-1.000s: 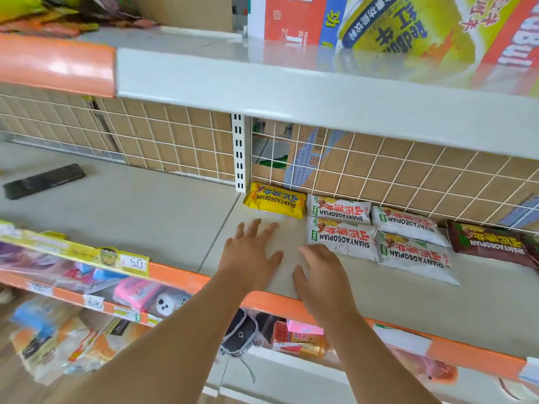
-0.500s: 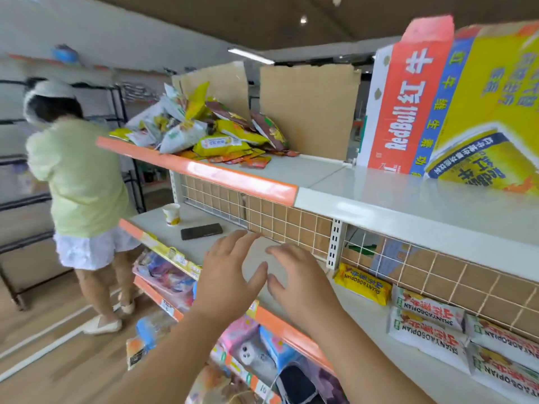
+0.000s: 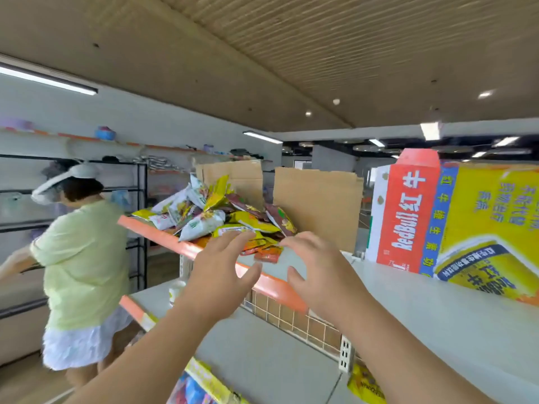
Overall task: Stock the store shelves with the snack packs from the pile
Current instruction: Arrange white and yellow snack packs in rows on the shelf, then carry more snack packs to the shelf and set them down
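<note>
Hands first: left hand (image 3: 224, 269) and right hand (image 3: 318, 272) hover at centre frame, fingers spread and empty, just short of the snack pack pile (image 3: 221, 217) on the top shelf (image 3: 274, 285). Next, I judge, comes a grab from the pile's near edge. Red Bull carton (image 3: 408, 217) stands at right, clear of the way; a person (image 3: 84, 258) stands at left.

Red Bull carton (image 3: 466, 223) cut off at right edge, cup (image 3: 176, 289) half behind left hand (image 3: 221, 275)

White walls (image 3: 163, 121), ribbed beige ceiling (image 3: 320, 53) with tube lights (image 3: 49, 80) and recessed spots (image 3: 484, 94). Black wire rack (image 3: 142, 217) against left wall, wall shelf (image 3: 73, 137) above it. Wood floor (image 3: 20, 380). Person in pale green top (image 3: 84, 258) standing left, back turned.
</note>
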`<state>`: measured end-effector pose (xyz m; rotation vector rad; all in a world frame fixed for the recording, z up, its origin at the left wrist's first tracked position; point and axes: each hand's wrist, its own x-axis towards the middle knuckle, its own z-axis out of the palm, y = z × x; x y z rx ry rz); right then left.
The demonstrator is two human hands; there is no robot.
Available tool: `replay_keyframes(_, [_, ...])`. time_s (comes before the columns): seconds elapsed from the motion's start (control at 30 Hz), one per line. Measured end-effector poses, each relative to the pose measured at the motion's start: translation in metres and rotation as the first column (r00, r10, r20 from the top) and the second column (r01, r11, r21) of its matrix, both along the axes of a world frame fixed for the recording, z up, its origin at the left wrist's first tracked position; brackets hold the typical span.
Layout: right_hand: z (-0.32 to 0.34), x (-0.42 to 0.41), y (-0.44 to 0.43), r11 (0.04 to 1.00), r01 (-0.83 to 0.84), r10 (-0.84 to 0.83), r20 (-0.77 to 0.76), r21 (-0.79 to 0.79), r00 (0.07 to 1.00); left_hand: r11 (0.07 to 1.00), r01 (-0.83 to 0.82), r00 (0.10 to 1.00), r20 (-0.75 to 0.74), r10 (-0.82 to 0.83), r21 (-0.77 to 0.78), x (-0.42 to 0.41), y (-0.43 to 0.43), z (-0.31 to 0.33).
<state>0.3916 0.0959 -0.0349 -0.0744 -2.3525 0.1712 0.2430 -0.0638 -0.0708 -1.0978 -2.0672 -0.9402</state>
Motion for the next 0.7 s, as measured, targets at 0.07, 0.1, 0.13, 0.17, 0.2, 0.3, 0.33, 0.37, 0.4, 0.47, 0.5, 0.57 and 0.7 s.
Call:
replay_keyframes(0.07, [0.001, -0.009, 0.014, 0.999, 0.045, -0.045, 0.039, -0.011, 0.998, 1.000, 0.017, 0.999, 0.040, -0.016, -0.014, -0.015, 0.013, -0.005])
replay_keyframes(0.1, [0.001, -0.015, 0.020, 0.998, 0.064, -0.063, 0.056, -0.022, 0.996, 1.000, 0.025, 0.998, 0.060, -0.024, -0.018, -0.024, 0.021, -0.008])
replay_keyframes(0.13, [0.001, -0.021, 0.026, 0.996, 0.081, -0.079, 0.071, -0.035, 0.994, 0.999, 0.032, 0.996, 0.079, -0.030, -0.019, -0.032, 0.030, -0.009])
replay_keyframes(0.17, [0.000, -0.028, 0.032, 0.994, 0.097, -0.093, 0.086, -0.044, 0.992, 0.999, 0.037, 0.995, 0.094, -0.035, -0.020, -0.041, 0.038, -0.010])
replay_keyframes(0.2, [0.000, -0.036, 0.038, 0.993, 0.112, -0.108, 0.098, -0.044, 0.989, 0.999, 0.045, 0.994, 0.102, -0.043, -0.023, -0.051, 0.047, -0.010])
replay_keyframes(0.3, [0.001, -0.067, 0.054, 0.984, 0.175, -0.167, 0.153, -0.041, 0.974, 0.994, 0.104, 0.990, 0.104, -0.099, -0.045, -0.086, 0.071, -0.007])
replay_keyframes(0.33, [0.003, -0.079, 0.060, 0.978, 0.201, -0.188, 0.176, -0.058, 0.966, 0.991, 0.122, 0.989, 0.093, -0.117, -0.055, -0.099, 0.078, -0.004])
replay_keyframes(0.37, [0.006, -0.091, 0.066, 0.971, 0.228, -0.209, 0.204, -0.072, 0.956, 0.989, 0.135, 0.988, 0.080, -0.129, -0.066, -0.112, 0.086, 0.000])
replay_keyframes(0.4, [0.008, -0.105, 0.072, 0.964, 0.255, -0.232, 0.230, -0.078, 0.945, 0.986, 0.145, 0.988, 0.060, -0.140, -0.081, -0.127, 0.093, 0.003])
replay_keyframes(0.47, [0.015, -0.131, 0.082, 0.942, 0.323, -0.290, 0.261, -0.090, 0.921, 0.979, 0.144, 0.989, 0.004, -0.145, -0.144, -0.155, 0.107, 0.010])
replay_keyframes(0.5, [0.018, -0.144, 0.086, 0.929, 0.358, -0.321, 0.271, -0.099, 0.908, 0.975, 0.136, 0.990, -0.017, -0.141, -0.176, -0.169, 0.114, 0.013])
replay_keyframes(0.57, [0.025, -0.170, 0.095, 0.895, 0.431, -0.382, 0.303, -0.113, 0.873, 0.965, 0.127, 0.987, -0.064, -0.145, -0.227, -0.198, 0.127, 0.019])
replay_keyframes(0.7, [0.039, -0.214, 0.111, 0.843, 0.508, -0.410, 0.401, -0.176, 0.819, 0.946, 0.061, 0.970, -0.206, -0.132, -0.319, -0.239, 0.149, 0.029])
